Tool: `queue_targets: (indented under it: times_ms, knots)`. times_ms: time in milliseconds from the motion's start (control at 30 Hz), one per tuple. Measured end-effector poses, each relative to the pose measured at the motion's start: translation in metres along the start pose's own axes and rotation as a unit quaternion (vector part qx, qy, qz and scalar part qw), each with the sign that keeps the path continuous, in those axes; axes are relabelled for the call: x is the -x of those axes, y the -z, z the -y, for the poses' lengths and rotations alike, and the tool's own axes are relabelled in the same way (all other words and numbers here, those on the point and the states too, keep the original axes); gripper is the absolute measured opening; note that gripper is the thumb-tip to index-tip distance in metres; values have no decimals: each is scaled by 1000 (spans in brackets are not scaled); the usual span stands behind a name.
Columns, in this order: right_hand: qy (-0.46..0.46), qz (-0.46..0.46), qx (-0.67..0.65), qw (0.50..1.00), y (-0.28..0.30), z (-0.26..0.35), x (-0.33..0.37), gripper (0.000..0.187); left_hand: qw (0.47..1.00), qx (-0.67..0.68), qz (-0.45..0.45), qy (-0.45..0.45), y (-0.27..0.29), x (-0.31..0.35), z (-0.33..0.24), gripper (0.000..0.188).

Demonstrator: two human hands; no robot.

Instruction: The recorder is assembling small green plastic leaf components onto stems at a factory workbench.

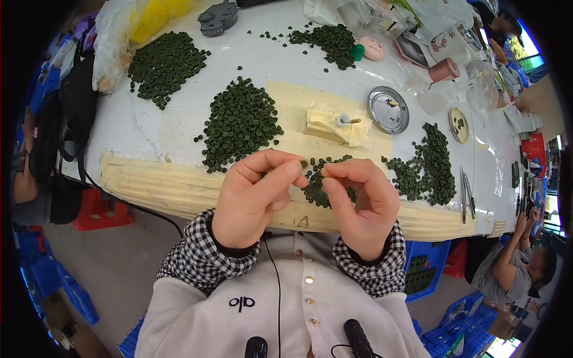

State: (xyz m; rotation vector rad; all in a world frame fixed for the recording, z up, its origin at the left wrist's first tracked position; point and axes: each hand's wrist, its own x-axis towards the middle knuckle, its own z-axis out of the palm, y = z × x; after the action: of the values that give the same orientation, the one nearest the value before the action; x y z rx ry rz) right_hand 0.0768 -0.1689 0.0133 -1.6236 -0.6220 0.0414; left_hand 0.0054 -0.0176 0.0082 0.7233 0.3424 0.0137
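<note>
My left hand [259,194] pinches a small dark green round piece [304,163] between thumb and forefinger. Close beside it, my right hand [365,203] has its thumb and fingers drawn together; whatever is between them is too small to make out. Beneath and between both hands lies a small heap of green round pieces [319,196]. A larger heap of the same pieces [239,122] spreads just beyond my left hand. Past my right hand stands a block wrapped in cream tape [325,130], with a short metal post [344,120] on top. Another heap [439,164] lies to the right.
Tweezers [464,200] lie at the right edge. A round metal lid [388,110] and a shallow dish [459,125] sit beyond. More green heaps [164,67] [334,45] and a grey toy tank [218,19] are at the back. A co-worker [507,268] is at right.
</note>
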Motion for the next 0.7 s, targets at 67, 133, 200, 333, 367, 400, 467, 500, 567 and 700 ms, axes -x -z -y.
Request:
queue_targets:
  times_ms: [67, 133, 200, 333, 367, 400, 467, 500, 567, 700]
  knots:
    - [-8, 27, 73, 997, 5, 6, -2, 13, 999, 26, -41, 7, 7, -2, -9, 13]
    - [20, 65, 156, 985, 7, 6, -4, 13, 995, 71, -67, 2, 12, -2, -16, 14]
    - [83, 114, 246, 959, 7, 1, -6, 12, 992, 98, -83, -10, 13, -1, -20, 16]
    - [109, 159, 302, 934, -1, 2, -4, 13, 980, 193, -38, -14, 24, -1, -24, 17]
    - [109, 165, 314, 929, -3, 3, -4, 12, 978, 203, -38, -19, 24, -1, -24, 17]
    - [109, 170, 327, 923, -4, 3, -4, 12, 976, 213, -38, -25, 25, -1, -24, 19]
    - [119, 183, 352, 910, -5, 3, -5, 13, 971, 227, -72, -35, 17, 0, -28, 22]
    - [129, 190, 365, 902, -6, 3, -6, 15, 967, 234, -89, -40, 13, 0, -28, 23]
    - [136, 197, 378, 894, -7, 2, -6, 16, 971, 227, -67, -25, 11, 1, -27, 24]
    - [122, 150, 310, 931, -6, 4, -5, 15, 973, 227, 10, 42, 12, 4, -20, 24]
